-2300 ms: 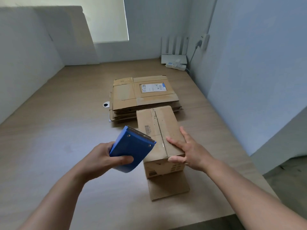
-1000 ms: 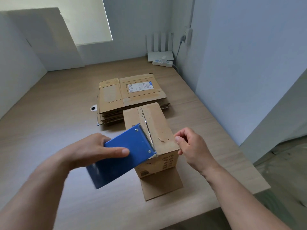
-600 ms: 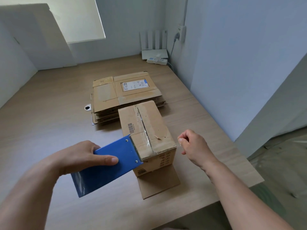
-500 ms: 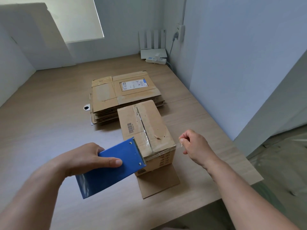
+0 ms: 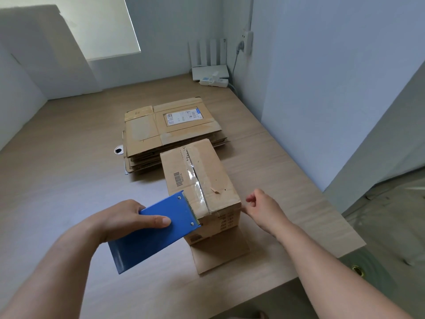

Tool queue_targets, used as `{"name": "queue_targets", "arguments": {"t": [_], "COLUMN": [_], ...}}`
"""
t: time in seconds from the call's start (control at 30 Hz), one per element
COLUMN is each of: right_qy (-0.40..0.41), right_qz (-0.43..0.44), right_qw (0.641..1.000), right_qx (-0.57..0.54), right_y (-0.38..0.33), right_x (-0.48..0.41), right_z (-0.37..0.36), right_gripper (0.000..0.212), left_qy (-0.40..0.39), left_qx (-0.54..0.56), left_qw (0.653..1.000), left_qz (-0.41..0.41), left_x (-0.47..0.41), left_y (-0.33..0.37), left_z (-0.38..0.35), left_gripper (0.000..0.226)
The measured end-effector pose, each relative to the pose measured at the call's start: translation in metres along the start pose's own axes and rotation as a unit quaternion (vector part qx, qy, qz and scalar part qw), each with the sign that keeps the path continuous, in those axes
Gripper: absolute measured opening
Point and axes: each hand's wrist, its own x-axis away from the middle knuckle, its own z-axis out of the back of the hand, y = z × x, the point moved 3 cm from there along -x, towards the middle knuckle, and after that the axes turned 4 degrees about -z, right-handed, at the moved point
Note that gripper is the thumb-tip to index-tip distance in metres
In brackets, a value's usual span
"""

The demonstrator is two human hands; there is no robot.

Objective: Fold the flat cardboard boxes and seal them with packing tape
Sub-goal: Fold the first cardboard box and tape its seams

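A head-worn camera looks down on a pale wooden desk [image 5: 57, 169] set into a corner of grey-white walls. In the centre of the frame stands a folded cardboard box [image 5: 213, 178], its top flaps closed, with a strip of clear packing tape [image 5: 193, 178] running along the centre seam from the far edge to the near edge. A barcode [image 5: 179, 179] is printed on the top, left of the seam. One loose flap [image 5: 220, 252] lies flat on the desk at the foot of the box's near side. From the lower left, the left hand [image 5: 122, 219] reaches in; its grip is closed around a blue tape dispenser [image 5: 156, 231], thumb laid across the flat blue face. The dispenser's toothed edge sits against the near left part of the box top, at the end of the tape strip. From the lower right, the right hand [image 5: 264, 208] reaches just beside the box's near right corner, fingers curled and the thumb tip close to the cardboard; whether that grip pinches a thread of tape or holds nothing cannot be told. Just behind the box, slightly above the centre of the frame, lies a stack of flat cardboard boxes [image 5: 142, 134], the top one bearing a white shipping label [image 5: 184, 116]. A small round desk grommet [image 5: 119, 149] shows at the stack's left edge. In the upper centre right, in the desk's far corner, a white router [image 5: 210, 70] with upright antennas stands behind a white power strip [image 5: 213, 82].
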Motion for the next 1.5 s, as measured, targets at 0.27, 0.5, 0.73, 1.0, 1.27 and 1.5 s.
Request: {"name": "queue_targets", "arguments": {"t": [0.27, 0.5, 0.73, 1.0, 1.27, 1.5], "right_qy": [0.127, 0.143, 0.149, 0.154, 0.137, 0.127], "right_qz": [0.048, 0.044, 0.048, 0.061, 0.063, 0.059], "right_qw": [0.991, 0.981, 0.981, 0.982, 0.983, 0.985], "right_qx": [0.013, -0.120, -0.112, -0.088, -0.105, -0.100], "right_y": [-0.027, -0.014, -0.016, -0.020, -0.023, -0.023], "right_x": [0.018, 0.011, 0.009, 0.012, 0.016, 0.016], "right_z": [-0.017, -0.022, -0.025, -0.022, -0.021, -0.020], "right_gripper": [0.032, 0.030, 0.031, 0.031, 0.032, 0.030], "left_qy": [-0.010, -0.018, -0.036, 0.003, 0.051, 0.201], "left_qx": [-0.008, -0.018, -0.037, -0.083, -0.205, -0.242], "left_qw": [1.000, 1.000, 0.998, 0.994, 0.971, 0.941], "left_qz": [-0.009, -0.009, 0.024, 0.064, 0.113, 0.121], "left_x": [-0.001, -0.002, 0.008, -0.002, -0.016, -0.017], "left_y": [0.003, -0.007, -0.038, -0.044, -0.040, -0.064], "left_z": [0.000, 0.010, 0.030, 0.022, -0.002, -0.043], "left_gripper": [0.080, 0.085, 0.087, 0.068, 0.050, 0.032]}}
